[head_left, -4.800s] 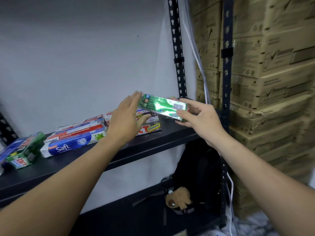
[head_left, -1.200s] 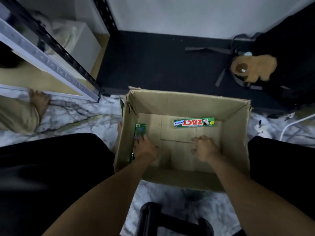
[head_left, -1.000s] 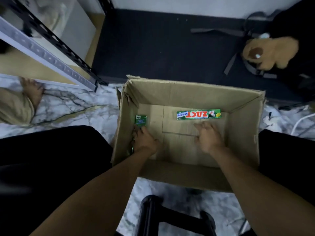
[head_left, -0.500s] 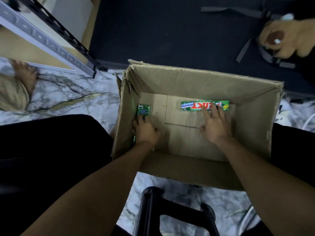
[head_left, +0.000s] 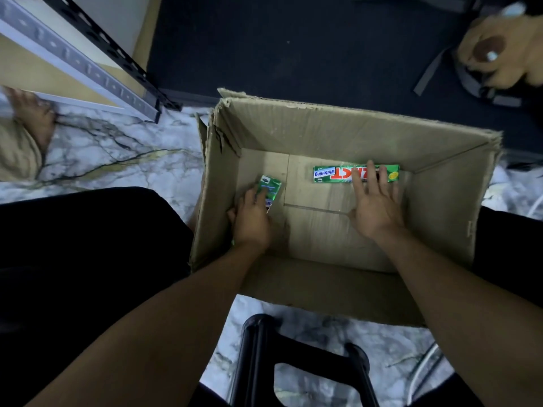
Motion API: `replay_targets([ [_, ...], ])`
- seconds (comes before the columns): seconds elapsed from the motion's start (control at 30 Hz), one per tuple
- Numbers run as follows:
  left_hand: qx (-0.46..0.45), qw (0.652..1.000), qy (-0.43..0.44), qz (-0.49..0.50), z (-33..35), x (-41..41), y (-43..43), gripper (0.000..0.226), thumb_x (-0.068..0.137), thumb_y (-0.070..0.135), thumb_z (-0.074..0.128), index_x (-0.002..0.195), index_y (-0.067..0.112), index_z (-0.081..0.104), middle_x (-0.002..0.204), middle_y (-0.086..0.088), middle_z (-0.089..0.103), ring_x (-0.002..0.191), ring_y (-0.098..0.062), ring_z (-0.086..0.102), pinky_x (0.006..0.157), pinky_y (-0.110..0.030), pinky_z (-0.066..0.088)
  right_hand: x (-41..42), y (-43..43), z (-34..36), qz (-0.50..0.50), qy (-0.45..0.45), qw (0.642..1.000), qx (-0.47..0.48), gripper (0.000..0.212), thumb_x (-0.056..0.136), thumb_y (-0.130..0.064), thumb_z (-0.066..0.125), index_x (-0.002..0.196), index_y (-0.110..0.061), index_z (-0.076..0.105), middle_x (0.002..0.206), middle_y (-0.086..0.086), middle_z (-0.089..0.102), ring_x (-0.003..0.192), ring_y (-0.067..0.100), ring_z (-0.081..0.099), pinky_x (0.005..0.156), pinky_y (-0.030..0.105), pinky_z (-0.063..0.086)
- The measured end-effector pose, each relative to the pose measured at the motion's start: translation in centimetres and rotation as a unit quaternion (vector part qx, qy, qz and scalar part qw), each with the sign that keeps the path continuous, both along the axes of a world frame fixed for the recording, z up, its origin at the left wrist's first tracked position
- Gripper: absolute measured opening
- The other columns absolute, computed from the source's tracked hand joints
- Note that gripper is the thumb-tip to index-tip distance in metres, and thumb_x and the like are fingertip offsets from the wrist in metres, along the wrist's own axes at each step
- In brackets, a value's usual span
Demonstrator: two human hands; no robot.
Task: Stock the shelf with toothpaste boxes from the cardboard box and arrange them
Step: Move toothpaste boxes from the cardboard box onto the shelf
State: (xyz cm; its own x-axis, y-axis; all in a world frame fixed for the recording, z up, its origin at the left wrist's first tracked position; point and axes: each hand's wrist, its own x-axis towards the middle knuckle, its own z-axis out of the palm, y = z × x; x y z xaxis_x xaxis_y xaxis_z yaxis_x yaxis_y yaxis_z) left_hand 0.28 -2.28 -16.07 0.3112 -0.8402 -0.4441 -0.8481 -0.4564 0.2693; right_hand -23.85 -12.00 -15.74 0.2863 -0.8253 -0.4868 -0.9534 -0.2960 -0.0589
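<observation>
Now, in cardboard box: left hand is gripping green toothpaste box at 9 o'clock; right hand, fingers spread, is touching Zact Whitening box at 12 o'clock

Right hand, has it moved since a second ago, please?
Yes. The right hand reached forward, toward the far wall of the cardboard box; its fingers now rest on the Zact toothpaste box.

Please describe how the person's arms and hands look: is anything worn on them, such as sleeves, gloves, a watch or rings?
The left forearm and right forearm are bare up to the picture's edge, with no sleeve in view. The left hand and the right hand wear no gloves, and I see no watch, bracelet or ring.
</observation>
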Motion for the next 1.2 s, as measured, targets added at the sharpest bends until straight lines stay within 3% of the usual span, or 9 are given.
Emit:
replay_targets([
  [0.1,-0.044,0.997,0.059,0.006,-0.4,-0.2,-0.3,0.066,0.088,-0.004,0.057,0.149,0.012,0.038,0.154,-0.010,0.035,0.136,-0.032,0.037,0.112,-0.042,0.033,0.2,-0.5,-0.1,0.024,0.021,0.999,-0.025,0.087,0.086,-0.017,0.062,0.156,-0.014,0.011,0.157,0.023,0.012,0.145,0.044,0.010,0.118,0.055,0.011],
  [0.2,-0.023,0.996,0.064,0.050,-1.3,-0.4,-0.4,0.068,0.089,0.004,0.062,0.150,0.009,0.032,0.149,-0.013,0.039,0.131,-0.033,0.042,0.108,-0.042,0.037,1.0,-1.3,-0.2,0.049,0.036,0.995,-0.084,0.062,0.088,-0.016,0.055,0.146,-0.006,0.036,0.130,0.026,0.042,0.121,0.044,0.038,0.107,0.051,0.030],
  [0.27,0.012,0.992,0.081,0.095,-1.7,-0.4,0.0,0.067,0.088,0.015,0.068,0.146,0.008,0.034,0.145,-0.015,0.043,0.130,-0.035,0.045,0.104,-0.043,0.040,1.2,-1.5,-0.2,0.053,0.036,0.997,-0.044,0.053,0.091,-0.022,0.054,0.141,-0.009,0.042,0.127,0.020,0.044,0.116,0.039,0.043,0.100,0.046,0.034],
  [0.4,0.028,0.992,0.063,0.108,-2.1,-0.1,0.9,0.060,0.082,0.019,0.073,0.134,0.009,0.044,0.138,-0.016,0.047,0.127,-0.036,0.045,0.102,-0.045,0.041,0.3,-0.2,-0.5,-0.019,0.007,0.998,0.062,0.060,0.088,-0.023,0.065,0.142,-0.014,0.039,0.133,0.016,0.045,0.112,0.037,0.053,0.085,0.042,0.048],
  [0.53,0.026,0.998,0.054,0.036,-2.4,0.0,1.2,0.062,0.082,0.015,0.072,0.138,0.014,0.045,0.140,-0.013,0.045,0.125,-0.036,0.046,0.102,-0.044,0.042,0.5,1.3,-0.4,-0.041,0.022,0.996,0.077,0.066,0.085,-0.024,0.070,0.142,-0.015,0.038,0.133,0.014,0.045,0.113,0.036,0.053,0.084,0.043,0.049],
  [0.73,0.067,0.996,0.015,0.056,-2.5,0.6,2.7,0.049,0.085,0.015,0.067,0.131,0.013,0.051,0.134,-0.015,0.048,0.123,-0.036,0.046,0.102,-0.041,0.038,-0.4,3.8,0.0,-0.118,0.033,0.991,0.053,0.051,0.087,-0.016,0.066,0.133,-0.008,0.046,0.129,0.018,0.051,0.112,0.039,0.056,0.087,0.042,0.049],
  [0.9,0.059,0.994,0.059,0.068,-1.0,1.3,1.6,0.036,0.084,0.023,0.073,0.115,0.008,0.064,0.118,-0.014,0.066,0.108,-0.032,0.062,0.085,-0.032,0.048,-0.7,4.9,0.5,-0.182,-0.048,0.980,0.057,0.034,0.086,-0.018,0.065,0.119,-0.009,0.059,0.116,0.018,0.065,0.103,0.038,0.063,0.082,0.038,0.052],
  [1.03,0.052,0.990,0.089,0.098,1.4,1.1,1.0,0.046,0.076,0.037,0.081,0.112,0.011,0.070,0.107,-0.010,0.073,0.096,-0.027,0.069,0.078,-0.031,0.052,-0.1,4.8,3.0,-0.218,-0.086,0.970,0.068,0.032,0.087,-0.031,0.070,0.107,-0.008,0.063,0.107,0.019,0.069,0.097,0.036,0.066,0.071,0.031,0.048],
  [1.2,0.021,0.992,0.107,0.068,6.0,1.5,0.4,0.058,0.068,0.050,0.084,0.110,0.012,0.074,0.103,-0.009,0.075,0.093,-0.023,0.071,0.080,-0.032,0.056,0.5,5.7,7.8,-0.240,-0.132,0.961,0.029,0.037,0.085,-0.036,0.073,0.103,-0.004,0.065,0.104,0.022,0.070,0.096,0.036,0.067,0.071,0.034,0.050],
])
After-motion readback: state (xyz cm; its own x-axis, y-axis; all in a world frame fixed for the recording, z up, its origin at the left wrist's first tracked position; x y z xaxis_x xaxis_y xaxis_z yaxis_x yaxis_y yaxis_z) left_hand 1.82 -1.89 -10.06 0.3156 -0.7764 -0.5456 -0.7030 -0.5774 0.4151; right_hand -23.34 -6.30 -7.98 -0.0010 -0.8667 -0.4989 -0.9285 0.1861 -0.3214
